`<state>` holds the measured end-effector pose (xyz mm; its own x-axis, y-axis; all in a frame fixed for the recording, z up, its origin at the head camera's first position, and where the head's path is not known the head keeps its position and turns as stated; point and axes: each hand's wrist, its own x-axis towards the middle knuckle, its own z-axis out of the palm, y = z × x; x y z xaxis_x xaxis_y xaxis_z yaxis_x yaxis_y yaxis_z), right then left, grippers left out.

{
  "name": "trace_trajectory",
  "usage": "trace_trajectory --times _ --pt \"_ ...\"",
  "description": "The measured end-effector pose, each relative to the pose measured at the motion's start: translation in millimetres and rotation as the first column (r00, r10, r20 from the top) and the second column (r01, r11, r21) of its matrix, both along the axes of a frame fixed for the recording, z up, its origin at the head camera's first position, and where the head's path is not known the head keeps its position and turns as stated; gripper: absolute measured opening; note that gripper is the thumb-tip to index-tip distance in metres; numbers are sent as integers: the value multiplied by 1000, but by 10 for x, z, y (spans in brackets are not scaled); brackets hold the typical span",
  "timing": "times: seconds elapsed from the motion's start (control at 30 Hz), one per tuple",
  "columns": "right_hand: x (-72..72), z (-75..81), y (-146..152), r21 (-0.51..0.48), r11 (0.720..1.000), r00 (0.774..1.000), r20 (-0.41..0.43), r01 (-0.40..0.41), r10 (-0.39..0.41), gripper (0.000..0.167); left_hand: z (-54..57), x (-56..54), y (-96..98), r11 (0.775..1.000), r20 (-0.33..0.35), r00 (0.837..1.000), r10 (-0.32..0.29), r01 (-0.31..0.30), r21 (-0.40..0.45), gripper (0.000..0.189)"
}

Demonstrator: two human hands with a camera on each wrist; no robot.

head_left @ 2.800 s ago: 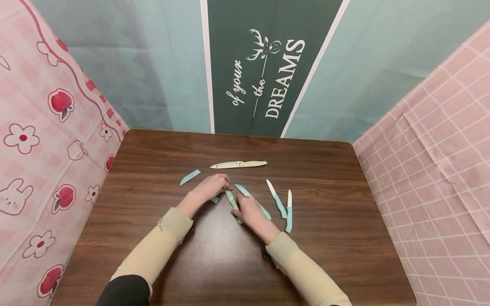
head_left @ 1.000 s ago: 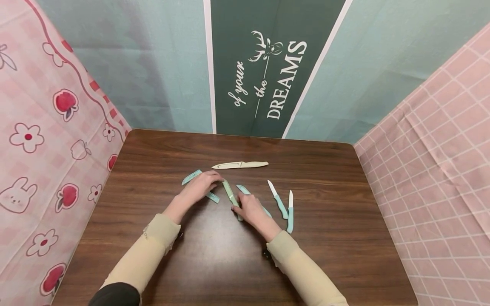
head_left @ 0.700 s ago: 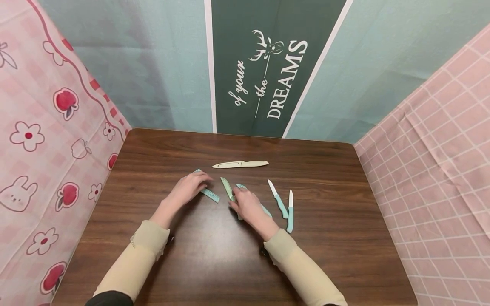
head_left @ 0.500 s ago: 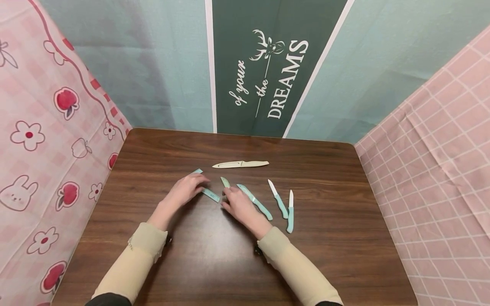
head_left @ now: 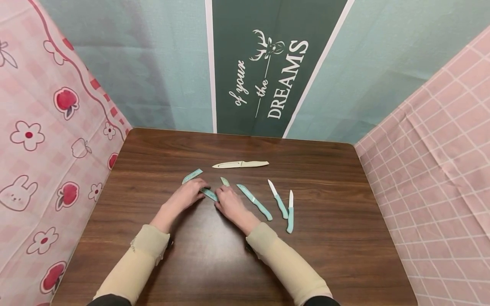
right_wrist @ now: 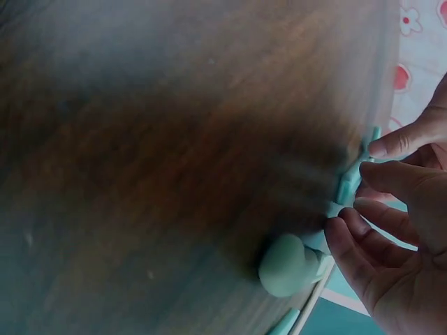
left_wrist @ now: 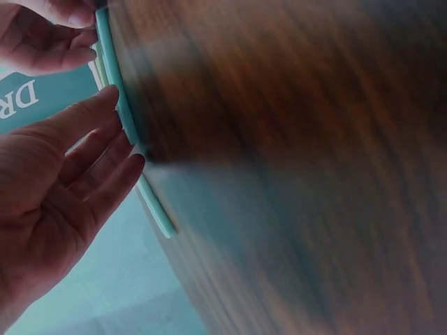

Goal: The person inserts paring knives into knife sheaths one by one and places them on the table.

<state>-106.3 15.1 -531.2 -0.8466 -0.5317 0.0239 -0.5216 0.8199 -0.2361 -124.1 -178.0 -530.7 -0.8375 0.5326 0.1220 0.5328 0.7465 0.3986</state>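
Note:
In the head view, a teal knife sheath [head_left: 209, 194] with printed marks lies between my two hands. My left hand [head_left: 188, 193] pinches its left end, thumb and fingertips at either edge in the left wrist view. Thumb and fingers of my right hand [head_left: 231, 204] are at the sheath's other end, pinching it. Beyond the right hand lies a green sheathed knife [head_left: 224, 182], only its tip showing in the head view; its rounded handle end [right_wrist: 283, 269] appears in the right wrist view. Another teal sheath [head_left: 192, 175] rests just past my left hand.
A teal sheathed knife [head_left: 254, 202] lies right of my right hand. Farther right are two bare knives, one [head_left: 278, 199] slanted and one [head_left: 290, 212] nearly straight, with white blades and teal handles. A cream sheathed knife [head_left: 240, 164] lies across the back of the wooden table [head_left: 325, 178].
My left hand has drawn back left from the green sheathed knife to the teal sheath. My right hand has let go of the green knife and moved left to the sheath's other end.

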Motion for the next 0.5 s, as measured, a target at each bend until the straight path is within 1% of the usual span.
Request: trace_trajectory --times 0.17,0.3,0.5 --pt "-1 -13 -36 14 1000 1000 -6 15 -15 23 -6 8 44 1000 -21 1000 14 -14 -25 28" --pt "-10 -41 -57 24 1000 1000 -17 20 -20 21 -23 15 88 998 -44 999 29 -31 -58 21" --pt "-12 -79 -63 29 999 999 -40 25 -24 18 -59 28 125 998 -68 998 12 -16 -62 18"
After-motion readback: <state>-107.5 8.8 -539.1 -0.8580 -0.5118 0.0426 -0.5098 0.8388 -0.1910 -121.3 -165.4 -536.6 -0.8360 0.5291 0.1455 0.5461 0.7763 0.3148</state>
